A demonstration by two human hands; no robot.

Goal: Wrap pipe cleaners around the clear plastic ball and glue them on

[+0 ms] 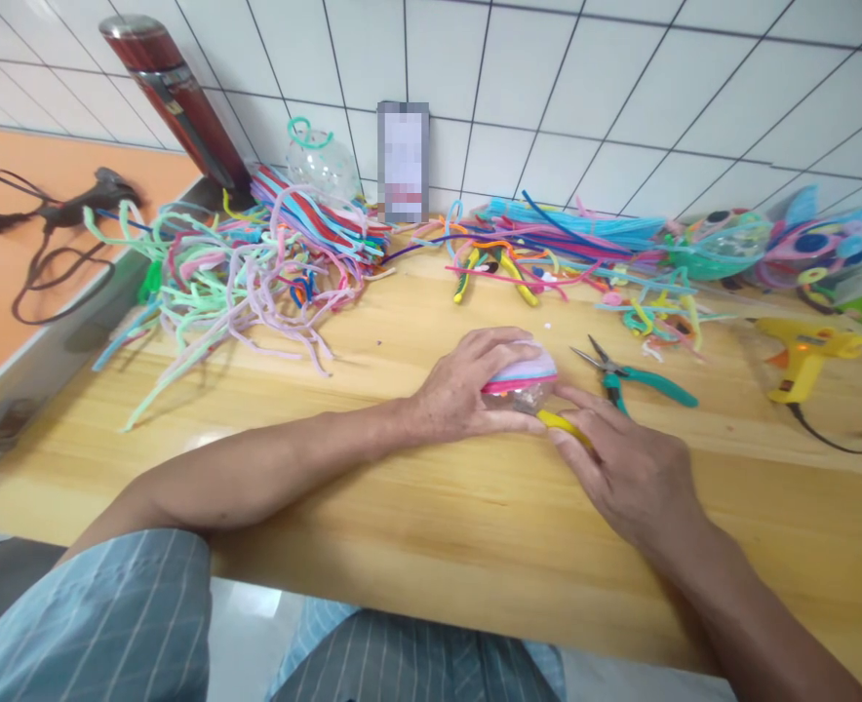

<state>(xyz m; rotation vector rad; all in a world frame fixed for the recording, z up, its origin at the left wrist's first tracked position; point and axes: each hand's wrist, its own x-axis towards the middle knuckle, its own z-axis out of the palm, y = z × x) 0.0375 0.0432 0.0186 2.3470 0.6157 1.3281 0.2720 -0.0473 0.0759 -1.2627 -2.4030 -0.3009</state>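
My left hand (467, 385) is wrapped round a clear plastic ball (526, 398) just above the tabletop. Lavender, light blue and pink pipe cleaners (523, 370) cover the ball's upper part in bands. Between the thumb and fingers of my right hand (621, 453) is a yellow pipe cleaner (564, 427), its far end at the lower right of the ball; whether it touches the ball I cannot tell. My right index finger reaches up to the ball's right side. Just beyond that hand lie needle-nose pliers (654, 383) with teal handles, jaws apart.
Loose pipe cleaners (233, 278) heap at the back left, with more bundles (577, 234) along the wall. Yellow-handled pliers (515, 278) lie among them. A yellow glue gun (797, 356) stands far right. A phone (404, 161) and a red thermos (182, 107) stand at the back.
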